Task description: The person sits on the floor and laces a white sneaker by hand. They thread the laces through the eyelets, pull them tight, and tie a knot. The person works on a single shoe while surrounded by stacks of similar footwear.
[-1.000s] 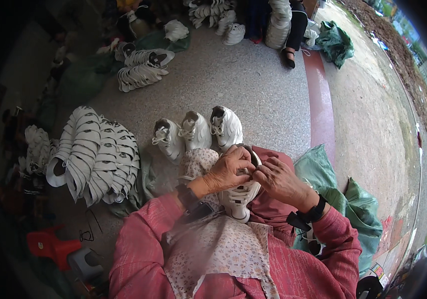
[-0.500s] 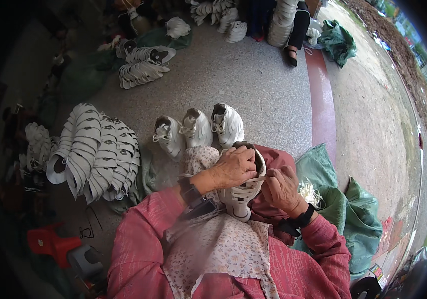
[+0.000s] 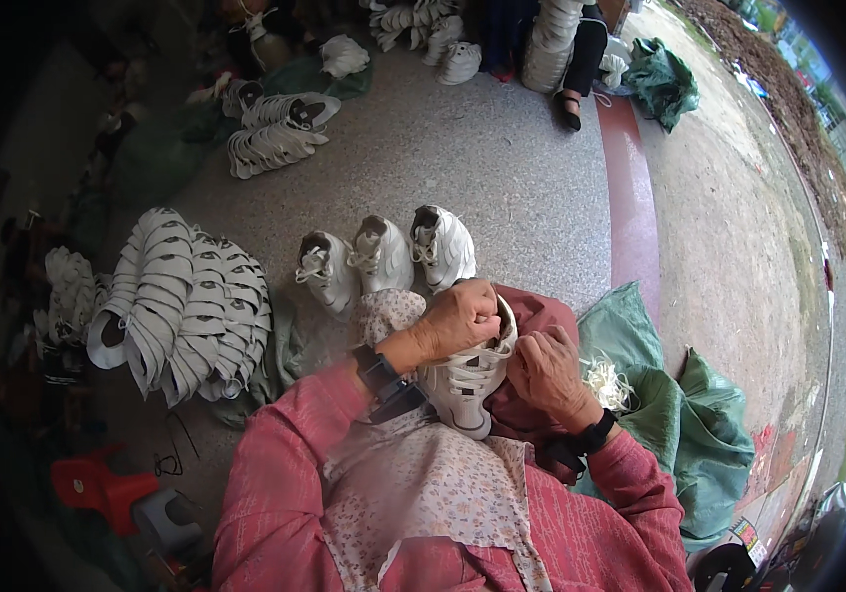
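Note:
A white lace-up shoe (image 3: 464, 387) rests on my lap, its toe toward me and its dark-lined opening away from me. Light laces (image 3: 474, 368) cross over its tongue. My left hand (image 3: 464, 318) is closed over the left side of the opening; its curled fingers hide what they grip. At the right edge of the eyelets, my right hand (image 3: 548, 370) is closed in a pinch on the shoelace, mostly covered by the fingers. Beyond my knees stand three laced white shoes (image 3: 442, 249) in a row.
Nested white shoe uppers (image 3: 191, 306) are heaped on the left, with more stacks (image 3: 280, 133) farther off. A bundle of loose laces (image 3: 607, 383) lies by green sacking (image 3: 655, 405) on my right. At far left is a red stool (image 3: 97, 488). Another person's foot (image 3: 570, 111) shows ahead.
My left hand has lifted a little off the shoe's opening, fingers curled tighter. The right hand has shifted slightly away from the eyelets. The whole view has moved slightly.

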Demonstrator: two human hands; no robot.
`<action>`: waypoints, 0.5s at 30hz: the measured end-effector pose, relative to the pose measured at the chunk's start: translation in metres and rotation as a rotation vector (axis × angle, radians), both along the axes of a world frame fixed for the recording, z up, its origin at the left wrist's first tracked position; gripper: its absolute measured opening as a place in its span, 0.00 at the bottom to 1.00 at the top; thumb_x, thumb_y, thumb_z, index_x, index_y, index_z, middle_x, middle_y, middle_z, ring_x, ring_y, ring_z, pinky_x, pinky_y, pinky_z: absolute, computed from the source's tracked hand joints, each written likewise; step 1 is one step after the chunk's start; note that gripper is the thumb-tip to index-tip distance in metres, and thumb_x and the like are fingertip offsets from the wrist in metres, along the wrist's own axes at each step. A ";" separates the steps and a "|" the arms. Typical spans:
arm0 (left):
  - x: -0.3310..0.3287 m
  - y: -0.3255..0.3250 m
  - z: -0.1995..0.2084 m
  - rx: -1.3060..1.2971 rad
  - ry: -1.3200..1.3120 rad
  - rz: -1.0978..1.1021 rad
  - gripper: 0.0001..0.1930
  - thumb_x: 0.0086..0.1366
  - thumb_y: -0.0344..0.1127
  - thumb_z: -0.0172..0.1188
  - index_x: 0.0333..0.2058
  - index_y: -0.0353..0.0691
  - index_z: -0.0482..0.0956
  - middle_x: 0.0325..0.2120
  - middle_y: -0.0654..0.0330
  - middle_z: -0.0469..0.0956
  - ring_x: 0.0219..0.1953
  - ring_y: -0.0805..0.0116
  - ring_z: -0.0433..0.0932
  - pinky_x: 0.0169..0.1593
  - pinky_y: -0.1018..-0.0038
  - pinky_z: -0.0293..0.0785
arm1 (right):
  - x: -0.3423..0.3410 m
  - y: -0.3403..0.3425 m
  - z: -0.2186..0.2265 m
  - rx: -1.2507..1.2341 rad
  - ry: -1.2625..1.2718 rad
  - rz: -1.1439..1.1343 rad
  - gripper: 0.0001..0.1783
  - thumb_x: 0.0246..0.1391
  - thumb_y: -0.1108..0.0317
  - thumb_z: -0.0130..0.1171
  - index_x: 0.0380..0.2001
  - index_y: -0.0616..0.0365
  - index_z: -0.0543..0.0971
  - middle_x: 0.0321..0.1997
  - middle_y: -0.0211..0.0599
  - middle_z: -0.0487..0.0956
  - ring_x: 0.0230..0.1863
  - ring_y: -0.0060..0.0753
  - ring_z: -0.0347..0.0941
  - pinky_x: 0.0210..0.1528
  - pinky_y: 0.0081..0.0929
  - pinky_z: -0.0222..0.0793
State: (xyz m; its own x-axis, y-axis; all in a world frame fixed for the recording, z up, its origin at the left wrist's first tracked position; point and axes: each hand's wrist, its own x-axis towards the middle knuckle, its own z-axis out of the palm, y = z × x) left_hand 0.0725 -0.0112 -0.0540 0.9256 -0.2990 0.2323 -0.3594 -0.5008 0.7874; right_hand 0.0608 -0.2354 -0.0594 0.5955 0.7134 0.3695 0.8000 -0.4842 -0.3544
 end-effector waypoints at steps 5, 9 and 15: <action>-0.009 0.004 0.000 -0.037 0.016 0.031 0.09 0.50 0.24 0.66 0.21 0.36 0.72 0.35 0.58 0.72 0.36 0.61 0.75 0.40 0.68 0.74 | 0.000 0.005 0.005 0.027 -0.006 0.025 0.11 0.44 0.72 0.60 0.32 0.57 0.71 0.27 0.38 0.71 0.31 0.42 0.72 0.43 0.36 0.67; -0.012 0.001 0.005 -0.024 -0.094 0.063 0.06 0.50 0.26 0.65 0.25 0.38 0.76 0.37 0.56 0.71 0.42 0.61 0.74 0.46 0.69 0.73 | 0.003 0.006 0.008 0.010 -0.022 0.038 0.12 0.45 0.70 0.62 0.33 0.58 0.72 0.28 0.38 0.72 0.32 0.42 0.73 0.43 0.36 0.68; -0.018 0.009 0.007 -0.025 -0.056 -0.086 0.09 0.49 0.28 0.69 0.32 0.42 0.84 0.38 0.61 0.73 0.45 0.64 0.71 0.51 0.69 0.71 | 0.006 0.007 0.008 -0.027 -0.101 0.066 0.12 0.46 0.68 0.65 0.30 0.56 0.71 0.25 0.35 0.71 0.30 0.38 0.73 0.44 0.35 0.69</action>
State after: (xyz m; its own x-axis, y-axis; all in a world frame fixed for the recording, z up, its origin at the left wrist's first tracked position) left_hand 0.0545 -0.0022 -0.0467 0.8820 -0.3702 0.2916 -0.4443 -0.4469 0.7765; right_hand 0.0669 -0.2279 -0.0512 0.5077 0.7601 0.4055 0.8614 -0.4379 -0.2575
